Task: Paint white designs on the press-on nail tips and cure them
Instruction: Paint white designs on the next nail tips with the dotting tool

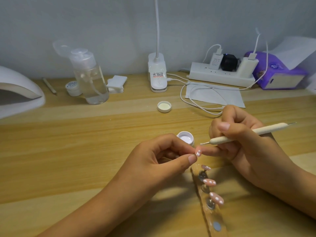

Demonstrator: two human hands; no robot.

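My left hand (159, 162) pinches glossy pink nail tip (250, 152); right hand (248, 146) grips slim cream dotting pen (271, 127), point aimed left.

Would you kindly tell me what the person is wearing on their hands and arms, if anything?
Both the left hand and right hand are bare: no gloves, rings, watch or bracelet show. The forearms are uncovered, with no sleeve in view. The visible fingernails are short and look unpolished.

Curing lamp (18, 89): cut by left edge. Desk lamp neck (157, 23): cut at top. Jar label (71, 85): unreadable.
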